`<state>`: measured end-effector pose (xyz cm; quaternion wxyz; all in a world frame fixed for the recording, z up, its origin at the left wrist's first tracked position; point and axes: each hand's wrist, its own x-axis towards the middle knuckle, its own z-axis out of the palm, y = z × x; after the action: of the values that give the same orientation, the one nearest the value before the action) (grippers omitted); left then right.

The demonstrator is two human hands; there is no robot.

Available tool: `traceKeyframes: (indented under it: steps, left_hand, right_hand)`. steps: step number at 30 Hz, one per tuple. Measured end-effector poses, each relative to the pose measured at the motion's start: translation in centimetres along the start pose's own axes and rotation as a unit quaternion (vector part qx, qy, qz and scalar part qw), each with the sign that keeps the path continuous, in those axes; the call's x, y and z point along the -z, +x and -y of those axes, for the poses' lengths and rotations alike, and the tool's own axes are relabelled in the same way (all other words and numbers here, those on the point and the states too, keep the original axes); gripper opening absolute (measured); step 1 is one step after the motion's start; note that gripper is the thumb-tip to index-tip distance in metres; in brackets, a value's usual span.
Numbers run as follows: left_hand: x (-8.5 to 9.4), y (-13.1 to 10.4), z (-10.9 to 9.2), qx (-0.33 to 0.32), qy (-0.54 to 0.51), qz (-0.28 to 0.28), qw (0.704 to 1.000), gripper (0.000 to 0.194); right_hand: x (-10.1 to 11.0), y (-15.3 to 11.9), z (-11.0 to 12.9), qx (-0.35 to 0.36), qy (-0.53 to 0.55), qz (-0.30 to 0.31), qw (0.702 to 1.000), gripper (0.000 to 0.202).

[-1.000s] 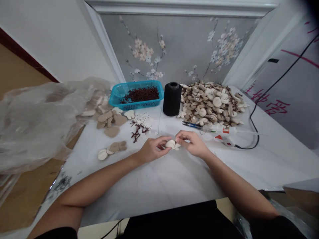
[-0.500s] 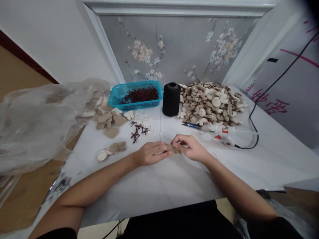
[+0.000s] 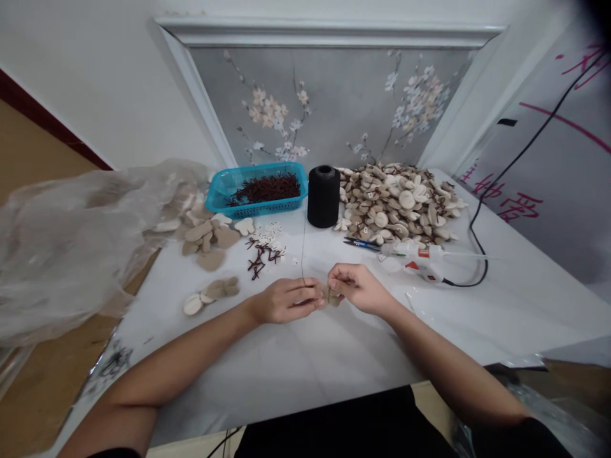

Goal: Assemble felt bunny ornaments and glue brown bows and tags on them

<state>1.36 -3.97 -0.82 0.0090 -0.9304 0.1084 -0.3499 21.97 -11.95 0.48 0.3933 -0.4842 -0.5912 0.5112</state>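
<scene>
Between my hands, low over the white table, is a small beige felt piece (image 3: 333, 297). My left hand (image 3: 289, 301) is closed on its left side, with fingers laid along it. At its right side, my right hand (image 3: 359, 287) makes a pinch of thumb and forefinger; what lies in the pinch is too small to make out. A dark thread (image 3: 303, 251) runs from the black thread cone (image 3: 323, 198) down to my left fingers. Left of my left hand lie beige felt shapes (image 3: 222, 288) and a round white piece (image 3: 193, 304).
A blue basket (image 3: 258, 208) holds brown bows. Loose brown bows (image 3: 256, 262) and small white tags (image 3: 272, 235) lie before it. Beige felt pieces (image 3: 210, 259) sit by a plastic bag (image 3: 86, 248). Right stand a finished-looking pile (image 3: 396, 203), blue snips (image 3: 361, 243) and a corded glue gun (image 3: 424, 257).
My right fingertips have shifted a little on the felt piece, which now shows turned slightly differently. My left hand keeps its hold. The whole view has tilted a little.
</scene>
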Motion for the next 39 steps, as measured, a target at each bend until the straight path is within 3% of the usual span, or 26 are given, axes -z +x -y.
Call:
traceKeyframes:
  steps: [8,10,13,15,16,19,27,32,36,39]
  left_hand:
    - [0.0,0.8,-0.5,0.006,-0.037,-0.033,0.999,0.021]
    - [-0.2,1.2,-0.9,0.064,-0.044,-0.052,0.996,0.029]
    - [-0.5,1.8,-1.2,0.224,-0.066,-0.065,0.970,0.043]
    - [-0.6,2.0,-1.3,0.291,-0.086,-0.055,0.951,0.038]
    - [-0.7,2.0,-1.3,0.293,-0.088,-0.051,0.951,0.032]
    - [-0.7,1.9,-1.2,0.232,-0.045,-0.059,0.970,0.019]
    - [0.0,0.9,-1.1,0.071,0.033,-0.054,0.995,0.022]
    - [0.1,0.6,-0.8,0.028,0.044,-0.040,0.998,0.023]
    - [0.2,0.8,-0.6,0.020,0.056,-0.070,0.996,0.017]
    - [0.0,0.6,-0.4,0.023,0.062,-0.083,0.994,0.016]
  right_hand:
    - [-0.3,0.2,-0.5,0.014,-0.010,-0.001,1.000,0.015]
    - [-0.4,0.2,-0.6,0.016,-0.011,-0.006,1.000,0.016]
    - [-0.3,0.3,-0.7,0.031,-0.040,-0.038,0.998,0.014]
    - [-0.2,0.3,-0.8,0.052,-0.074,-0.068,0.994,0.013]
    - [-0.1,0.3,-0.8,0.060,-0.087,-0.076,0.991,0.012]
    - [-0.1,0.2,-0.6,0.074,-0.111,-0.079,0.988,0.011]
    - [-0.2,-0.6,0.8,0.111,-0.172,-0.059,0.977,0.008]
    - [-0.3,-0.6,0.5,0.132,-0.181,-0.067,0.972,0.008]
    - [-0.1,-0.2,-0.1,0.095,-0.054,-0.103,0.989,0.018]
    - [0.2,-0.1,-0.1,0.030,0.079,-0.060,0.995,0.031]
